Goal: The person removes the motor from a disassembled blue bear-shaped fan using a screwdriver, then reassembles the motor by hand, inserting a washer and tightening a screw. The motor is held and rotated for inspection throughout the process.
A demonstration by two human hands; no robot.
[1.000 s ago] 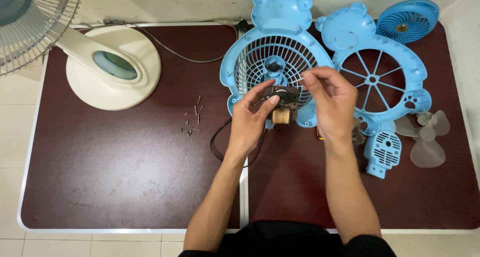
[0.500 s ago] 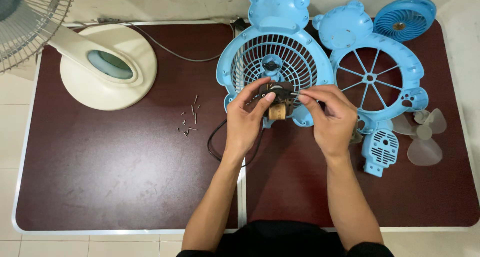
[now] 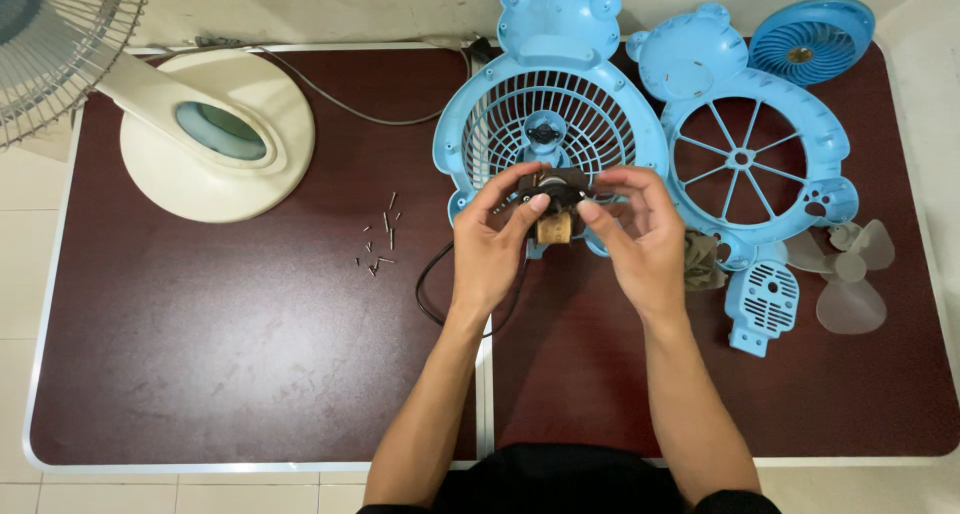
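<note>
Copper-wound fan motor point(image 3: 553, 214), black cord attached, pinched between left hand point(image 3: 490, 249) and right hand point(image 3: 640, 244), fingers closed on it. Left of them: loose screws point(image 3: 380, 239). Beyond: blue grille housing point(image 3: 550, 124), already stripped; reassembly outstanding, apparently.

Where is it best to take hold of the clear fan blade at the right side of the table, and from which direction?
Probably by its round hub, from above: the fan blade lies flat and apart on the table, beside the small blue vented cover. Its thin lobes look flimsy, so pinching the centre seems safer.
</note>
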